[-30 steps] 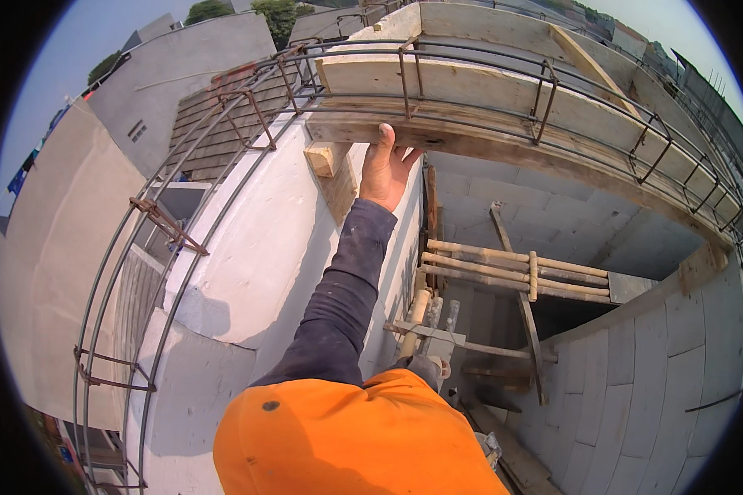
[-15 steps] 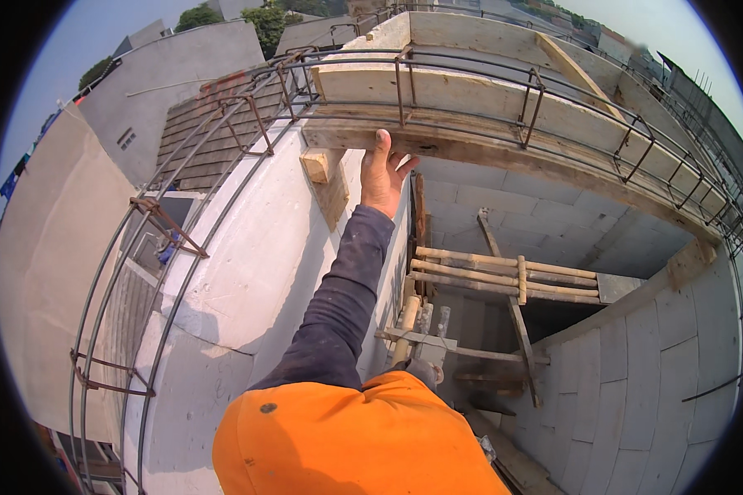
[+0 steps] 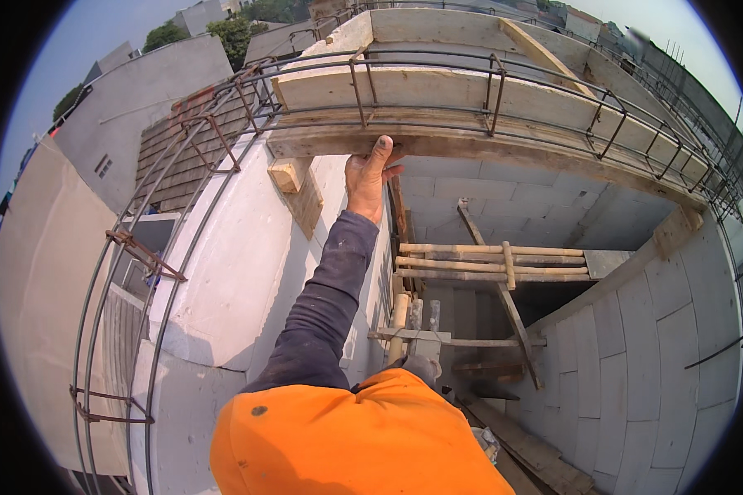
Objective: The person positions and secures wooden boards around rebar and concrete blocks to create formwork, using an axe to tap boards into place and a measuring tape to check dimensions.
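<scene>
My left hand [image 3: 366,179] reaches up at the upper middle, its arm in a dark, dusty sleeve [image 3: 322,293]. The hand grips the lower edge of a long wooden beam [image 3: 470,148]. Its thumb points up against the near face, and the fingers bend beneath, partly hidden. Left of the hand, a short wooden block [image 3: 291,175] sits under the beam's end, beside a small board [image 3: 305,210] on the white block wall [image 3: 215,272]. A rebar cage [image 3: 495,95] runs along the top of the beam. My right hand is not in view.
Another rebar cage [image 3: 144,260] follows the wall top on the left. Below right lies a deep space with bamboo poles [image 3: 487,262], a slanting wooden strut [image 3: 499,289] and a grey block wall [image 3: 627,371]. Formwork boards [image 3: 437,87] stand behind the beam. Orange clothing [image 3: 347,445] covers the lower middle.
The view has shifted, so the beam and walls appear farther left. My left hand stays at the beam's lower edge, with its fingers bent farther beneath it.
</scene>
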The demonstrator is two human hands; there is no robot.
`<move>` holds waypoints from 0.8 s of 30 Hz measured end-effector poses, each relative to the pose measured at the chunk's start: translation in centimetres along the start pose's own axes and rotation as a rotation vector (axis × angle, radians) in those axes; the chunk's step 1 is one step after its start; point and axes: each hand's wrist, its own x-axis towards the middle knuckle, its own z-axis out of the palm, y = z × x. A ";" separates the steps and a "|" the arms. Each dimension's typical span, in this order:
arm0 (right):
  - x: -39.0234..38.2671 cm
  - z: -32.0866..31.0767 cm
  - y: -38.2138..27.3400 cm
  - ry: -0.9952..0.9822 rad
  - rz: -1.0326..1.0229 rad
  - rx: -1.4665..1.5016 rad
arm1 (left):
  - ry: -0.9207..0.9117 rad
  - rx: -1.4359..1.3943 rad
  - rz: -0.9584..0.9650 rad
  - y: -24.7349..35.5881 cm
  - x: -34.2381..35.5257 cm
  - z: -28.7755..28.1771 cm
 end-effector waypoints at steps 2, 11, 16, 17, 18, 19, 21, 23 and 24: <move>-0.3 -0.3 0.0 0.008 -0.005 0.000 | 0.020 -0.008 0.015 0.4 0.1 -1.5; -0.6 -1.3 0.4 0.012 -0.008 -0.012 | 0.259 -0.197 0.018 3.5 -0.6 -5.9; -0.8 -1.9 1.3 0.006 -0.019 0.007 | 0.217 -0.236 -0.069 3.8 -1.2 -5.3; -0.8 -2.0 1.6 0.000 -0.019 0.019 | 0.206 -0.213 -0.083 3.6 -1.7 -4.7; -0.9 -2.4 1.9 -0.006 -0.023 0.029 | 0.140 -0.164 -0.119 3.1 -2.4 -3.4; -1.1 -3.2 2.4 -0.005 -0.034 0.060 | 0.061 -0.118 -0.162 2.0 -3.4 -1.4; -1.6 -5.1 3.3 -0.008 -0.066 0.120 | -0.121 -0.020 -0.254 0.4 -5.7 2.4; -2.0 -6.6 4.7 -0.023 -0.091 0.147 | -0.368 0.068 -0.359 -1.4 -8.2 6.5; -2.1 -6.7 5.6 -0.025 -0.090 0.159 | -0.458 0.113 -0.359 -2.2 -8.6 7.5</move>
